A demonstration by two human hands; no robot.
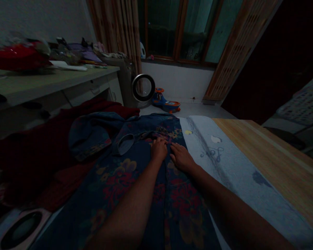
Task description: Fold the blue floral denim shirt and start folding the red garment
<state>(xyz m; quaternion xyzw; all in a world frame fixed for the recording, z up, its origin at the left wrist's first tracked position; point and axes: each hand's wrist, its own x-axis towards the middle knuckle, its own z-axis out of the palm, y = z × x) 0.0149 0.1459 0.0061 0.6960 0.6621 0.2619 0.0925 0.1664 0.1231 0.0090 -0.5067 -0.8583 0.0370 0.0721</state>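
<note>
- Floral garment: soft, light cloth, limp, prob. creases easily; take it by collar or hem edges, not mid-panel.
- Lies spread flat on bed sheet, right under your hands.
- Left hand curled, knuckles pressing cloth near collar; right hand flat, fingers loose, touching beside it.
- Red cloth lies to the left.

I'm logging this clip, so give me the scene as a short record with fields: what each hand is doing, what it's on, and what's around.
left hand: fingers curled, pressing on the garment near its collar
right hand: flat, palm down on the garment, beside the left hand
garment: dark blue floral shirt, spread out flat
sleeve: folded toward the left, cuff showing
surface: grey patterned sheet over a wooden board
left of garment: dark red cloth
background: cluttered desk, round fan, toy on the floor
light: dim
</note>
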